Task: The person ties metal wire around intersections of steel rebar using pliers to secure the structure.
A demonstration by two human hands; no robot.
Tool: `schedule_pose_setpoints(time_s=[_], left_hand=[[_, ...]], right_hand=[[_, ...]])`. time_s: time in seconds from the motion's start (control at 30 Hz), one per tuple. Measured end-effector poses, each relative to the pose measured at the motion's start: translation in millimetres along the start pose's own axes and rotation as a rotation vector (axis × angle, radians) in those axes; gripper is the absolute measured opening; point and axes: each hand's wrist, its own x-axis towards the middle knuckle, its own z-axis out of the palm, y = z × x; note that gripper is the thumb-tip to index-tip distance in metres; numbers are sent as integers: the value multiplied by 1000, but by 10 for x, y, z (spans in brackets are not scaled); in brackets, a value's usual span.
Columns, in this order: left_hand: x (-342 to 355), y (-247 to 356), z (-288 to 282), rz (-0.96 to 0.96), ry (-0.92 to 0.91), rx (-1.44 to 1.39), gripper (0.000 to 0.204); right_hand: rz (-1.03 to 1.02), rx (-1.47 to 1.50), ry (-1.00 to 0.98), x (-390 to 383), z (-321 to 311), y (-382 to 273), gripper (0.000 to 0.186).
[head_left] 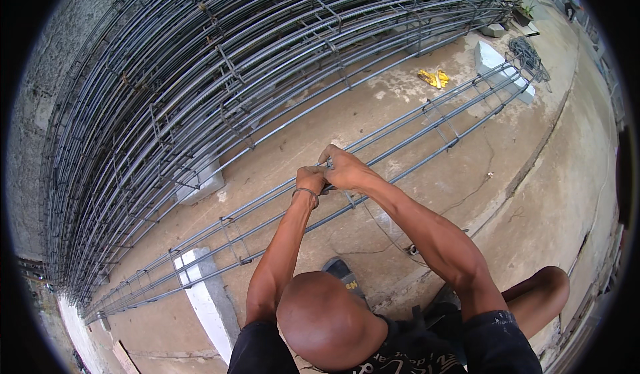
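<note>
A long, narrow cage of steel bars and stirrups (457,137) runs diagonally across the view, low over the concrete. My left hand (311,181), a dark band round its wrist, is closed on the cage near its middle. Right beside it, touching or almost touching, my right hand (345,171) has its fingers curled over the upper bar at the same joint. Whatever small piece is between my fingers is hidden. A dark shoe (337,271) shows below the cage.
Stacked rebar cages (267,41) fill the upper left beside a rough wall. White blocks (200,297) support the cage near both ends. Yellow gloves (430,78) and a wire coil (525,55) lie toward the upper right. Loose wire and cracks cross the concrete floor (513,241).
</note>
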Motion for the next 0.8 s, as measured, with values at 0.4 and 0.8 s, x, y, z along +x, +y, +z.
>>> schedule_pose_setpoints(time_s=[0.4,0.8], left_hand=[[51,-14,20,237,458,566,28],[569,-359,213,189,527,72,17]], right_hand=[[-41,90,-15,-118,-82,95,37],[-66,157,-52,-84,-18,125,33]])
